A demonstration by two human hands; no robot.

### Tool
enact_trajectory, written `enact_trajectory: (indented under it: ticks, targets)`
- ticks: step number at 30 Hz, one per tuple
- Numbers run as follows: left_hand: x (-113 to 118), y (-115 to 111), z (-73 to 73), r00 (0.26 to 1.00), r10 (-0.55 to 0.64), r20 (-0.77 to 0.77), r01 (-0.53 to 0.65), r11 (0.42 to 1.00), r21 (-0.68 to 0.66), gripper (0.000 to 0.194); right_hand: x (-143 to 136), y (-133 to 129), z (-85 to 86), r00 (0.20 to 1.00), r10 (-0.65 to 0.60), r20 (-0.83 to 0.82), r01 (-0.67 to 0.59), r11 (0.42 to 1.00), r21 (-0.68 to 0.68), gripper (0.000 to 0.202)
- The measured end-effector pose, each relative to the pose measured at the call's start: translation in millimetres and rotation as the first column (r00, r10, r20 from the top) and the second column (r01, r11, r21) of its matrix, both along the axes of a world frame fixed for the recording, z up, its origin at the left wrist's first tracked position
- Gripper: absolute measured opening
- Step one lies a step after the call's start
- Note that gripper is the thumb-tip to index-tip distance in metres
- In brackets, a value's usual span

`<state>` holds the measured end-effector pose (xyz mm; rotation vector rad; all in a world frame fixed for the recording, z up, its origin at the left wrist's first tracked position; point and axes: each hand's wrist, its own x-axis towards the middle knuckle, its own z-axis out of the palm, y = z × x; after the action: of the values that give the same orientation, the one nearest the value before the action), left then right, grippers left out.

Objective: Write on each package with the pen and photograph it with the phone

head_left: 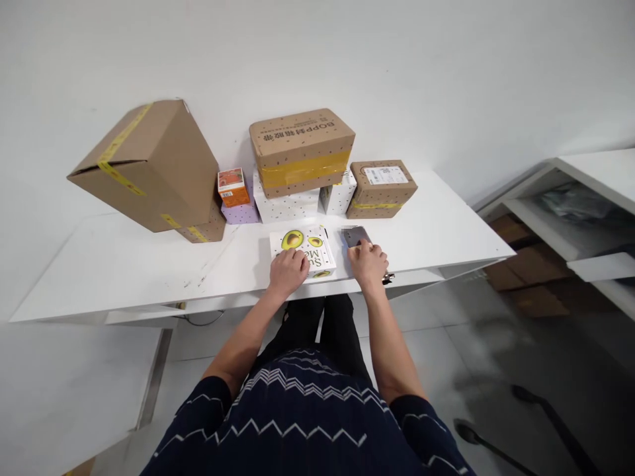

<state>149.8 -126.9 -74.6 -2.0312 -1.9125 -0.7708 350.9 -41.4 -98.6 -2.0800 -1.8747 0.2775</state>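
On the front edge of the white table lies a flat white box (pixel 325 254) printed with avocados. My left hand (pixel 289 270) rests on its front left corner, fingers curled in and closed, with the fingertips partly hidden. To the right of the box is a dark grey smartphone (pixel 354 235), lying flat. My right hand (pixel 370 263) covers the phone's near end, its fingers bent and closed over it. A small dark metallic item (pixel 388 278) shows beside that hand at the table edge; its kind is unclear.
Against the wall stand a large cardboard box (pixel 153 165) on a smaller one, an orange box (pixel 233 188) on a purple box (pixel 241 213), a taped carton (pixel 302 152) on a white box (pixel 288 206), and a labelled carton (pixel 381 190). A shelf unit (pixel 600 264) stands at right.
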Motion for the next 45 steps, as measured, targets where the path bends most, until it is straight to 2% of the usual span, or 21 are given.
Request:
enact_trajectory:
  ticks: [3,6,9,10,12,15,17,18,21,24,26,29,31,33,34,36,38,40,42,43,45]
  targets:
    - [-2,-1,1.3,0.995,-0.047,0.092,0.045,0.999,0.018,0.023,-9,1,-9.3,0.999,0.013,0.044,-0.014,1.000,0.021,0.049]
    - [-12,-6,2.2,0.952,-0.125,0.278,0.092,0.987,0.129,0.022,-10,0,-9.0,1.000,-0.003,0.019,0.002,0.999,0.038,0.049]
    - [-34,-18,-1.4,0.887,-0.059,0.458,-0.058,0.969,0.238,0.021,-6,-6,3.8,0.994,0.033,-0.106,-0.026,0.997,0.068,0.048]
    - [-42,-21,-3.9,0.852,0.004,0.523,-0.139,0.966,0.219,0.024,-6,-10,9.5,0.979,0.086,-0.185,-0.075,0.995,0.066,0.047]
    - [-57,-28,-9.8,0.763,0.148,0.630,-0.253,0.964,0.081,0.035,-10,-19,19.9,0.908,0.223,-0.354,-0.225,0.974,0.035,0.049]
    - [-69,-36,-16.5,0.701,0.215,0.680,-0.121,0.975,-0.184,0.050,-26,-36,29.3,0.810,0.300,-0.503,-0.362,0.932,-0.027,0.053]
    - [-67,-41,-17.6,0.680,0.211,0.702,-0.030,0.965,-0.261,0.054,-36,-46,32.8,0.787,0.275,-0.553,-0.360,0.932,-0.049,0.051]
    - [-64,-44,-17.1,0.658,0.219,0.721,-0.026,0.963,-0.269,0.054,-40,-49,34.8,0.766,0.261,-0.588,-0.352,0.935,-0.044,0.050]
    - [-50,-51,-12.4,0.524,0.233,0.819,-0.054,0.969,-0.241,0.050,-42,-57,43.3,0.602,0.235,-0.763,-0.319,0.947,0.040,0.046]
    - [-29,-54,-3.0,0.339,0.157,0.928,0.004,0.986,-0.169,0.051,-38,-61,53.6,0.291,0.167,-0.942,-0.272,0.958,0.086,0.052]
    - [-14,-52,6.3,0.278,0.067,0.958,0.056,0.995,-0.086,0.054,-32,-60,59.1,0.103,0.065,-0.993,-0.229,0.973,0.040,0.057]
    - [3,-44,22.8,0.303,-0.136,0.943,0.204,0.976,0.075,0.057,-16,-54,64.4,-0.095,-0.019,-0.995,-0.071,0.997,-0.012,0.055]
    - [5,-39,34.0,0.373,-0.269,0.888,0.301,0.940,0.159,0.052,1,-45,68.4,-0.156,0.026,-0.987,0.072,0.997,0.014,0.049]
    - [-6,-36,44.9,0.528,-0.335,0.780,0.284,0.936,0.209,0.043,22,-31,74.9,-0.142,0.108,-0.984,0.228,0.971,0.074,0.042]
    - [-16,-34,50.2,0.628,-0.322,0.709,0.216,0.947,0.238,0.039,32,-22,79.3,-0.109,0.148,-0.983,0.302,0.947,0.109,0.039]
    - [-44,-33,61.0,0.806,-0.186,0.562,-0.008,0.946,0.324,0.033,51,2,89.8,-0.036,0.215,-0.976,0.395,0.900,0.184,0.035]
    - [-81,-33,73.0,0.883,0.039,0.469,-0.260,0.870,0.418,0.035,65,32,101.1,0.019,0.250,-0.968,0.468,0.853,0.229,0.032]
    - [-118,-34,87.1,0.871,0.239,0.430,-0.450,0.739,0.501,0.046,73,67,110.2,0.078,0.214,-0.974,0.469,0.854,0.225,0.031]
    - [-152,-33,103.1,0.849,0.343,0.403,-0.525,0.644,0.557,0.066,74,100,114.8,0.119,0.164,-0.979,0.439,0.876,0.200,0.031]
    - [-165,-32,111.5,0.848,0.357,0.391,-0.529,0.608,0.591,0.076,73,115,115.1,0.140,0.116,-0.983,0.417,0.894,0.165,0.031]
    - [-188,-29,127.7,0.854,0.360,0.376,-0.521,0.607,0.601,0.092,70,135,111.8,0.285,0.047,-0.957,0.360,0.920,0.152,0.035]
